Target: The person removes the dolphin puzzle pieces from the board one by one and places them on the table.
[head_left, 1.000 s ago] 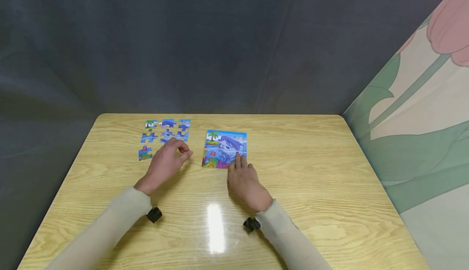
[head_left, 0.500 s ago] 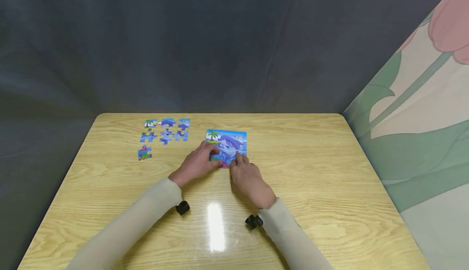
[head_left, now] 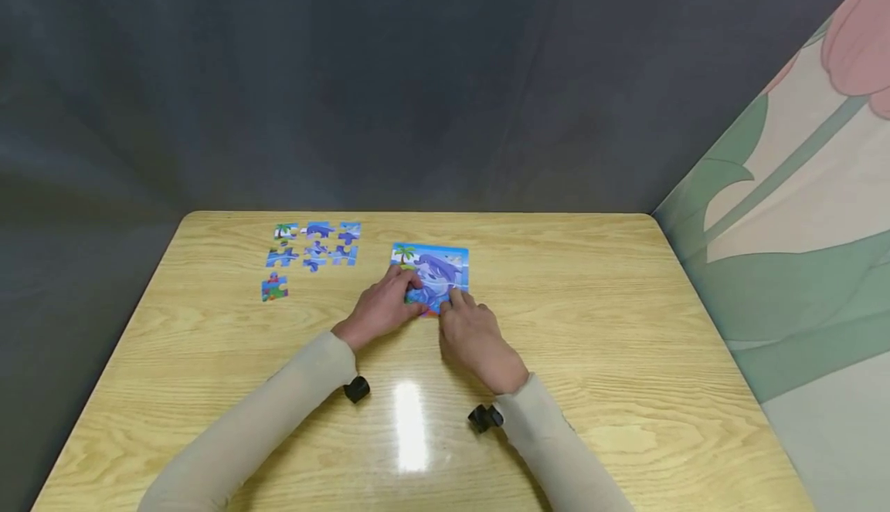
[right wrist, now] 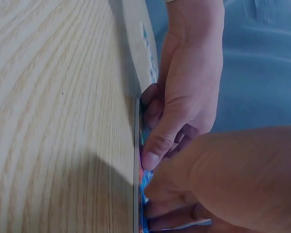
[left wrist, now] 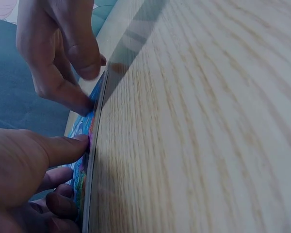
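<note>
A square dolphin puzzle board (head_left: 434,259) lies on the table, palm tree at its upper left. My left hand (head_left: 384,305) is over its lower left part, fingers curled. In the left wrist view, the thumb (left wrist: 70,149) bears on a purple-coloured puzzle piece (left wrist: 91,141) at the near edge; what the other fingers grip is hidden. My right hand (head_left: 480,342) lies at the lower right, bent fingertips touching the board and thumb held off it. Between the two hands a strip of orange and blue print shows in the right wrist view.
Several loose puzzle pieces (head_left: 318,231) lie in loose rows to the left of the board. One red and green piece (head_left: 274,287) lies nearest the person among them. A dark curtain (head_left: 417,87) hangs behind the wooden table (head_left: 591,327), and a flower-patterned cloth (head_left: 820,265) stands at the right.
My left hand has moved right, from beside the loose pieces onto the board's lower left part. The right hand stays at the lower right corner, its fingers now more bent.
</note>
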{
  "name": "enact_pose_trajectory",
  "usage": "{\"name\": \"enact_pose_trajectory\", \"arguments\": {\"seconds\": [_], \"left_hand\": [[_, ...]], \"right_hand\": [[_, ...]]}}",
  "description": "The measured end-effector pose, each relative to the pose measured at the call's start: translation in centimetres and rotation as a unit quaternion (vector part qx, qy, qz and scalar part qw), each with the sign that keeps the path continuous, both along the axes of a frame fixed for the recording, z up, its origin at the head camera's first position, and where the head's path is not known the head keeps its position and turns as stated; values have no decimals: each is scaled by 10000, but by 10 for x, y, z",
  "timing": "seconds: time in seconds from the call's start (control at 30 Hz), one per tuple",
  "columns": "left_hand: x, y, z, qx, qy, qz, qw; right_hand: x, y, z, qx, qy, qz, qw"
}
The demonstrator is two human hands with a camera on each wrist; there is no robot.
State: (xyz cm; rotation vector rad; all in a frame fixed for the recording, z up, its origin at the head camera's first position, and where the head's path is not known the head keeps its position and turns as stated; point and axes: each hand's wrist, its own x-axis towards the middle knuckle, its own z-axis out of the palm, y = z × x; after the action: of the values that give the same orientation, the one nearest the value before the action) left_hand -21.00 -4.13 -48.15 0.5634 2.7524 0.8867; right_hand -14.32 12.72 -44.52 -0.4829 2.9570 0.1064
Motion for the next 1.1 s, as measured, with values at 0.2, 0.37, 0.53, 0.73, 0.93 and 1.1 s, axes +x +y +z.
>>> {"name": "enact_pose_trajectory", "arguments": {"seconds": [0.2,0.37,0.53,0.73,0.93,1.1], "left_hand": [[-1,2,2,-52,-60,31,10000],[-1,4,4,-21,-60,40,10000],[-1,3,4,112,37,39,9999],[-1,3,3,191,100,46,9998],[0,3,2,216,143,59,9996],[0,2,0,272,134,65,9995]], "right_hand": [[-1,2,2,37,-101,10,9999],[-2,4,1,-19,-54,57,10000],[-2,5,1,-28,40,111,9999],[-2,5,2,-25,37,114,9999],[-1,4,1,-100,47,83,9999],[0,4,1,-186,83,83,9998]]}}
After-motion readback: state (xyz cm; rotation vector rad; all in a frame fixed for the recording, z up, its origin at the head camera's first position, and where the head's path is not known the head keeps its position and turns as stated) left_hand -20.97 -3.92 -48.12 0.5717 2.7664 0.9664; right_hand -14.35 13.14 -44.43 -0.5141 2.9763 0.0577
